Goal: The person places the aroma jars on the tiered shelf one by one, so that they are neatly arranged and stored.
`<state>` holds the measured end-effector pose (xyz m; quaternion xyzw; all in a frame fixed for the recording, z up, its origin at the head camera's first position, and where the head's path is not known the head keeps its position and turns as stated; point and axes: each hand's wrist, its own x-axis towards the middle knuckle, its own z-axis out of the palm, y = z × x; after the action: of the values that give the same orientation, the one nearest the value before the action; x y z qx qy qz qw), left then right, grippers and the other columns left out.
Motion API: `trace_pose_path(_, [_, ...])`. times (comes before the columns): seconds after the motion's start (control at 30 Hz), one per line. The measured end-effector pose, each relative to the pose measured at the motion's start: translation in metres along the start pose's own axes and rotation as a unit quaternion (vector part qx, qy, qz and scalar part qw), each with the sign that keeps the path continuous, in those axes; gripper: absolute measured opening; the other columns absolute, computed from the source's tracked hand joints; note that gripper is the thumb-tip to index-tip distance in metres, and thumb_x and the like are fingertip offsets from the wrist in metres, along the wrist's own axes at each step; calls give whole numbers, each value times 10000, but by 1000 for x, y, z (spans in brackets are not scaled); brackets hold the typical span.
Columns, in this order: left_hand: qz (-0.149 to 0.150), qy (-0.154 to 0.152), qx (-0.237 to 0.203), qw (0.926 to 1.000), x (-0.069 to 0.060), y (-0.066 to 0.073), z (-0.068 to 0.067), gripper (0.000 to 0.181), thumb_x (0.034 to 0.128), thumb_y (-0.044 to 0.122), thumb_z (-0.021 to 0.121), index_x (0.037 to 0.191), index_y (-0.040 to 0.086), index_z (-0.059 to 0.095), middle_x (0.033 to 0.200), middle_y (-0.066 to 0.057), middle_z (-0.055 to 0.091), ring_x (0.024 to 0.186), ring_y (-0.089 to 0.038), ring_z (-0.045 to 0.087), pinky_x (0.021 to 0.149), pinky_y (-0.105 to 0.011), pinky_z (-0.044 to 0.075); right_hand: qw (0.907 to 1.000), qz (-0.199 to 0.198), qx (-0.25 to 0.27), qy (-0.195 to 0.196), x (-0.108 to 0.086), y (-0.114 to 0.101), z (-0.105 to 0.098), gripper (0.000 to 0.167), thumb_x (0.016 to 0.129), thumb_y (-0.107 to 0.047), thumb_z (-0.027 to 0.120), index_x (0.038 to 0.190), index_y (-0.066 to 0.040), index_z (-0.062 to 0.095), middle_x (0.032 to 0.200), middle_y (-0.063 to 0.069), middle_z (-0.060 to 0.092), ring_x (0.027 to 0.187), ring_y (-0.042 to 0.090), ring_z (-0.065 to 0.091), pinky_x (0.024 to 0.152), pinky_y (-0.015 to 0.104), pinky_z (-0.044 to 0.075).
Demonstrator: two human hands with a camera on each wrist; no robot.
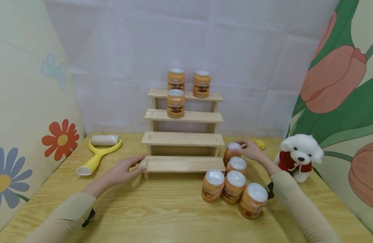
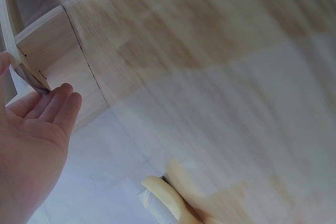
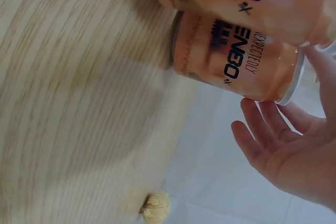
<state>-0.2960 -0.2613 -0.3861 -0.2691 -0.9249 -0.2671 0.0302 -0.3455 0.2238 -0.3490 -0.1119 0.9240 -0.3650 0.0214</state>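
At the left end of the lowest step of the wooden shelf [image 1: 171,164], my left hand [image 1: 123,172] holds the board's edge between thumb and fingers. The left wrist view shows this hand [image 2: 39,135] with its fingertips against the shelf's end [image 2: 32,74]. My right hand [image 1: 250,150] grips the top of the rearmost orange can [image 1: 230,153], right of the shelf. In the right wrist view the fingers [image 3: 265,124] touch that can [image 3: 231,59] near its silver rim. Several more cans stand in front of it, among them one can [image 1: 212,187] by the shelf's front corner.
Two cans [image 1: 176,80] [image 1: 202,84] stand on the top step and one can [image 1: 175,104] on the step below. A yellow-handled roller [image 1: 96,160] lies at the left. A white toy dog [image 1: 300,155] sits at the right, and a small yellow object [image 1: 260,144] lies behind my right hand.
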Motion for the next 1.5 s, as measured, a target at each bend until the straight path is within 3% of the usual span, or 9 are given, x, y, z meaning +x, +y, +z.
trace_pose_path(0.17, [25,-15,-7,10000,1,1,1,622,968,367,510,1406,-54,376,1388,-264,443,1206,-417,499,959,-504,474,9998,-149,-20,120,1,7,1,629,881,-366,651,1335,30,470,1296,255,510,1142,404,521,886,464,509])
trace_pose_path(0.43, [10,-23,-123,9999,0,1,0,622,968,356,514,1400,-69,375,1385,-277,439,1208,-429,492,964,-512,468,9991,-403,17,-149,-1,15,3,608,859,-346,684,1313,7,486,1252,228,535,1136,392,534,870,449,518])
trace_pose_path(0.77, [48,61,-71,9999,-2,0,3,605,963,338,530,1388,-71,395,1362,-283,460,1180,-429,517,946,-500,484,9994,-342,-57,-50,-1,19,6,557,839,-404,692,1232,-34,552,1164,179,588,1029,309,582,792,383,529])
trace_pose_path(1.0, [35,103,-96,9999,-1,1,2,607,963,340,530,1387,-73,395,1368,-280,456,1177,-435,516,950,-510,479,9995,-167,-145,233,-3,21,4,619,819,-403,713,1227,24,529,1175,230,574,1058,353,574,804,399,533])
trace_pose_path(1.2, [-24,74,-153,9999,1,1,0,615,960,350,532,1392,-65,393,1372,-276,454,1187,-427,512,958,-507,474,9983,-275,-271,436,-5,20,1,569,802,-394,731,1158,24,583,1102,208,616,985,313,604,723,314,526])
trace_pose_path(1.33, [-27,52,-239,9997,0,2,-1,620,956,354,540,1394,-59,394,1373,-268,457,1191,-422,512,954,-502,479,9987,-145,-61,478,-7,22,-3,605,798,-388,737,1193,32,556,1131,228,603,1008,320,600,713,300,527])
trace_pose_path(1.5, [-63,22,-300,9995,0,3,-1,623,958,356,535,1398,-59,386,1385,-268,443,1198,-430,501,959,-506,474,9978,-169,375,529,-9,19,-12,587,823,-335,724,1236,30,522,1148,243,587,1017,333,598,765,376,541])
